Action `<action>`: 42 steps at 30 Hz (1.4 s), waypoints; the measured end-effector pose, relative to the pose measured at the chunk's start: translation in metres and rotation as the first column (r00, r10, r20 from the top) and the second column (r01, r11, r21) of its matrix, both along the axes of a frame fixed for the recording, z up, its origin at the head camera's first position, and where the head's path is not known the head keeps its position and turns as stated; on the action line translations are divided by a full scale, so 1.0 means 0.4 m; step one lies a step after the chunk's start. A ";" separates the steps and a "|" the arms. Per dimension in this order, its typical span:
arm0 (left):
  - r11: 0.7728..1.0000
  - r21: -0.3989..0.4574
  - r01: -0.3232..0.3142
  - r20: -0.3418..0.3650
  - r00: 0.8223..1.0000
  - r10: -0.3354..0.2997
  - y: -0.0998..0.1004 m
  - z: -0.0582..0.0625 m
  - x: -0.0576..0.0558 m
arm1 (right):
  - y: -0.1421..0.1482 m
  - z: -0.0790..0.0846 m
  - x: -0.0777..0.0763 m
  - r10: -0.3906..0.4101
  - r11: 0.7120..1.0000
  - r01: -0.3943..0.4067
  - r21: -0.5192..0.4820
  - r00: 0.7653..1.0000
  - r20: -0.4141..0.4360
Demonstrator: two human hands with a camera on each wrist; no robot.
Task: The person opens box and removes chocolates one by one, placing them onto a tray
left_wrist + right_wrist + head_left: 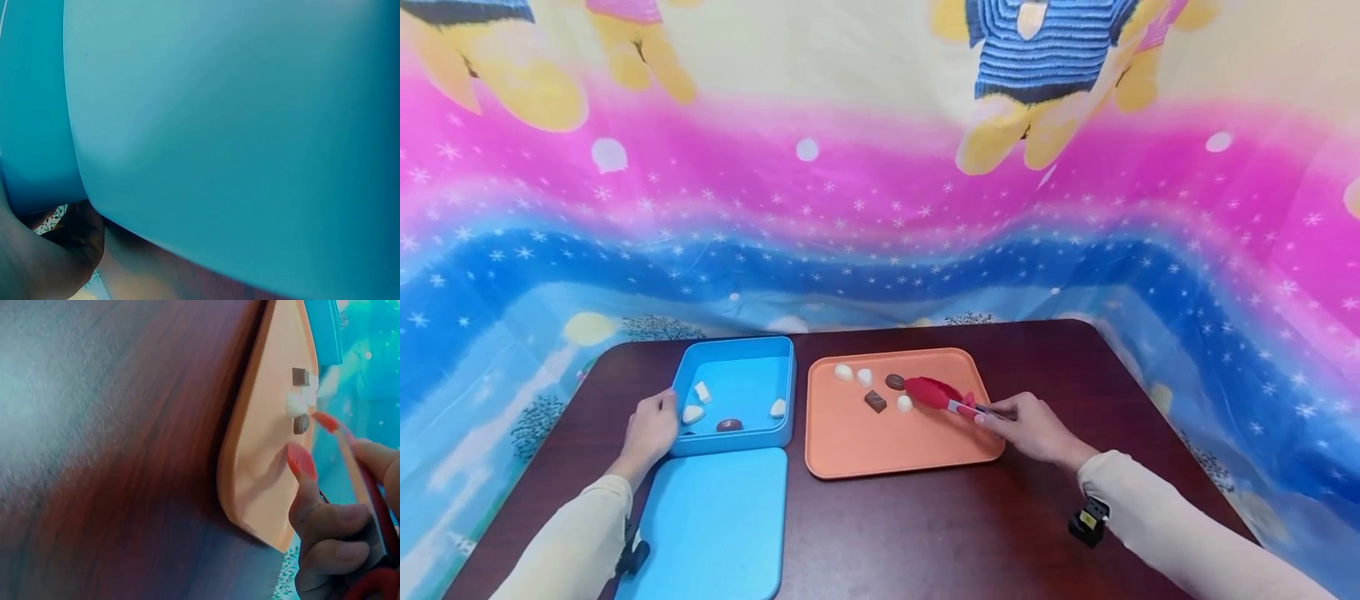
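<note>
My right hand [1033,427] holds a pair of tongs [928,392] with red tips and metal arms. Their tips stand apart over the orange tray [917,450], right beside a brown oval chocolate [895,382]. Around it on the tray lie a brown square chocolate [876,402] and several white pieces [843,372]. To the left, my left hand [653,423] grips the left side of a blue box [752,440]; the left wrist view shows its curled fingers at the wall. Inside the box are another brown oval chocolate [728,425] and several white pieces [692,413].
A flat blue lid [722,517] lies in front of the box, near the table's front. All of it stands on a dark brown wooden table [880,533]. A colourful printed cloth [880,250] hangs along the back and sides.
</note>
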State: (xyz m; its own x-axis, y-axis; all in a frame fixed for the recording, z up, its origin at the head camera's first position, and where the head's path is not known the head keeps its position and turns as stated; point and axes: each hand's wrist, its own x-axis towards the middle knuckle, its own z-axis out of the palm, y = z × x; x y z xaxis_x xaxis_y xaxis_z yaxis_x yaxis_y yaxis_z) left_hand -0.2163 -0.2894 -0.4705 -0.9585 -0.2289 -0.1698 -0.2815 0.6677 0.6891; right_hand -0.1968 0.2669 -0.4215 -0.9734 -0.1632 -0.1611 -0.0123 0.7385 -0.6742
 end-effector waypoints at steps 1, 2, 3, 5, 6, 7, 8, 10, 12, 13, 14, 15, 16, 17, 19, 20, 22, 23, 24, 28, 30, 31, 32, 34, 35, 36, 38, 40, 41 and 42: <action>1.000 0.000 0.005 0.005 1.000 -0.005 -0.001 0.000 0.002 | -0.001 0.001 0.000 -0.003 1.000 0.003 0.004 1.000 -0.011; 1.000 0.001 0.003 0.004 1.000 -0.003 0.000 -0.003 0.003 | -0.002 0.002 0.000 -0.009 1.000 0.009 0.008 1.000 -0.015; 1.000 0.001 0.005 0.007 1.000 -0.005 -0.001 -0.004 0.004 | -0.004 0.005 0.000 -0.015 1.000 0.015 0.012 1.000 -0.022; 1.000 0.000 0.004 0.003 1.000 -0.004 -0.001 -0.006 0.004 | -0.009 0.012 -0.003 -0.020 1.000 0.021 0.020 0.999 -0.042; 1.000 -0.002 0.006 0.000 1.000 -0.006 -0.002 -0.006 0.004 | -0.012 0.017 -0.005 -0.023 0.999 0.024 0.021 0.998 -0.055; 1.000 -0.006 0.003 -0.007 1.000 -0.003 -0.002 -0.006 0.003 | -0.017 0.023 -0.007 -0.024 0.999 0.026 0.023 0.997 -0.069; 1.000 -0.010 0.007 -0.013 1.000 -0.007 -0.003 -0.005 0.002 | -0.021 0.027 -0.009 -0.026 0.999 0.027 0.022 0.997 -0.078; 1.000 -0.016 0.009 -0.025 1.000 -0.009 -0.004 -0.004 0.001 | -0.033 0.035 -0.014 -0.015 1.000 0.018 0.022 0.994 -0.111; 1.000 -0.018 0.008 -0.034 0.999 -0.009 -0.004 -0.004 -0.001 | -0.047 0.040 -0.019 -0.015 1.000 0.017 0.018 0.993 -0.118; 1.000 -0.021 0.004 -0.040 0.999 -0.005 -0.003 -0.004 -0.001 | -0.055 0.041 -0.021 -0.014 1.000 0.016 0.016 0.993 -0.116; 1.000 -0.024 0.009 -0.040 0.999 -0.010 -0.003 -0.003 -0.001 | -0.064 0.042 -0.023 -0.014 1.000 0.016 0.014 0.993 -0.114; 1.000 -0.026 0.004 -0.041 0.999 -0.005 -0.001 -0.004 0.000 | -0.073 0.042 -0.024 -0.012 1.000 0.013 0.013 0.994 -0.112; 1.000 -0.024 0.002 -0.036 0.999 -0.002 0.000 -0.005 0.000 | -0.083 0.043 -0.025 -0.015 1.000 0.016 0.012 0.994 -0.108; 1.000 -0.024 0.006 -0.033 0.999 -0.007 -0.001 -0.005 0.001 | -0.093 0.043 -0.026 -0.014 1.000 0.015 0.008 0.994 -0.105; 1.000 -0.027 0.009 -0.029 1.000 -0.009 0.000 -0.003 0.003 | -0.117 0.046 -0.029 -0.006 1.000 0.005 -0.006 0.994 -0.107; 1.000 -0.025 0.011 -0.028 1.000 -0.011 0.000 -0.002 0.003 | -0.130 0.047 -0.031 0.000 1.000 -0.001 -0.011 0.994 -0.110; 1.000 -0.020 0.009 -0.031 0.999 -0.010 0.000 0.000 0.003 | -0.159 0.052 -0.035 0.012 0.999 -0.016 -0.032 0.993 -0.113; 1.000 -0.022 0.013 -0.033 0.999 -0.013 0.000 0.001 0.004 | -0.175 0.054 -0.037 0.026 0.998 -0.031 -0.046 0.993 -0.115; 1.000 -0.021 0.007 -0.035 0.999 -0.008 0.001 0.002 0.004 | -0.191 0.056 -0.039 0.038 0.997 -0.045 -0.056 0.993 -0.112; 1.000 -0.017 0.003 -0.031 1.000 -0.004 0.004 0.005 0.001 | -0.250 0.063 -0.041 0.081 0.995 -0.087 -0.046 0.990 -0.120; 1.000 -0.016 0.004 -0.028 1.000 -0.005 0.006 0.005 -0.001 | -0.276 0.068 -0.041 0.099 0.995 -0.101 -0.014 0.986 -0.134; 1.000 -0.014 0.005 -0.025 1.000 -0.006 0.006 0.005 -0.003 | -0.287 0.070 -0.041 0.108 0.994 -0.109 0.005 0.984 -0.144; 1.000 -0.016 0.008 -0.024 1.000 -0.009 0.007 0.005 -0.003 | -0.298 0.072 -0.042 0.120 0.993 -0.118 0.020 0.981 -0.153; 1.000 -0.014 0.006 -0.022 1.000 -0.007 0.008 0.007 -0.002 | -0.318 0.077 -0.044 0.141 0.990 -0.136 0.038 0.977 -0.160; 1.000 -0.016 0.006 -0.021 1.000 -0.007 0.008 0.008 -0.002 | -0.326 0.079 -0.046 0.148 0.989 -0.144 0.040 0.976 -0.160; 1.000 -0.016 0.006 -0.019 1.000 -0.007 0.007 0.008 -0.001 | -0.334 0.080 -0.047 0.156 0.988 -0.151 0.042 0.975 -0.160; 1.000 -0.019 0.010 -0.013 1.000 -0.010 0.007 0.008 0.000 | -0.350 0.083 -0.051 0.165 0.986 -0.161 0.041 0.974 -0.157; 1.000 -0.019 0.011 -0.010 1.000 -0.011 0.005 0.008 0.001 | -0.365 0.084 -0.057 0.175 0.985 -0.170 0.041 0.971 -0.162; 1.000 -0.017 0.009 -0.009 1.000 -0.009 0.005 0.007 0.001 | -0.373 0.085 -0.060 0.181 0.983 -0.176 0.046 0.969 -0.167; 1.000 -0.017 0.009 -0.005 1.000 -0.010 0.003 0.007 0.001 | -0.381 0.086 -0.063 0.189 0.982 -0.183 0.052 0.966 -0.177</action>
